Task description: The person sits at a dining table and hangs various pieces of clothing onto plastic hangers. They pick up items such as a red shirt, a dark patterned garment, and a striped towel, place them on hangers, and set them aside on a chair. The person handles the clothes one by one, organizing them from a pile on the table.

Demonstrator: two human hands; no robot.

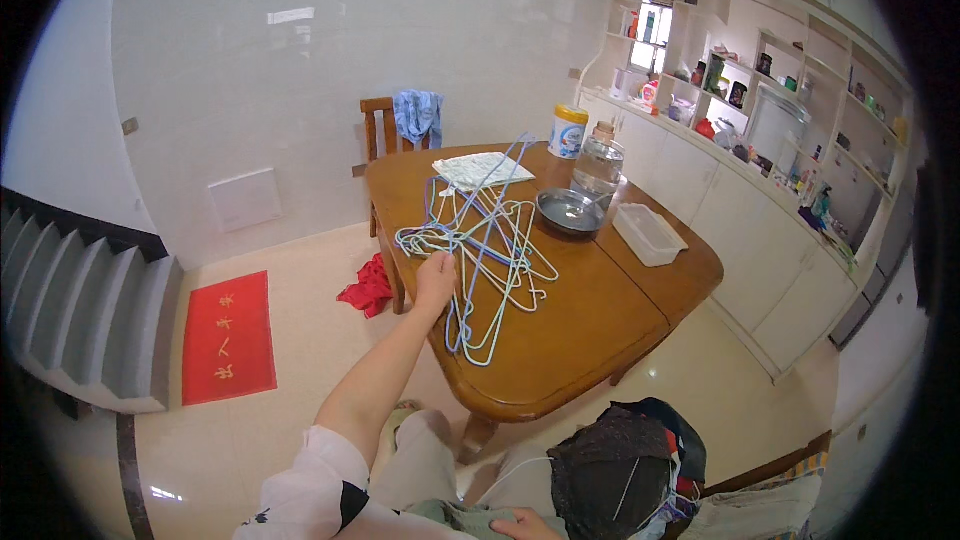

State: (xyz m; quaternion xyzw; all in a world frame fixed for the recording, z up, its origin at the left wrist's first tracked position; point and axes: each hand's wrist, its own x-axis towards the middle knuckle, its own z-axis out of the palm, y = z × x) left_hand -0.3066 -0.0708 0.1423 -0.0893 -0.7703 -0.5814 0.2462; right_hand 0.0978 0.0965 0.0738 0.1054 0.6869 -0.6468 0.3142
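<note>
Stretched out over the near left edge of the wooden table, my left hand is closed on a blue coated-wire clothes hanger. Around and under it lies a tangled heap of pale green, white and blue hangers. My right hand is low at the bottom edge, partly cut off, against a grey-green cloth on my lap. Whether its fingers grip the cloth cannot be told. Beside my right leg is a pile of dark garments, with thin white hanger wire showing across it.
The table also bears a folded cloth, a metal pan, a large glass jar, a can and a plastic tray. A chair holds a blue cloth. Red fabric lies on the floor.
</note>
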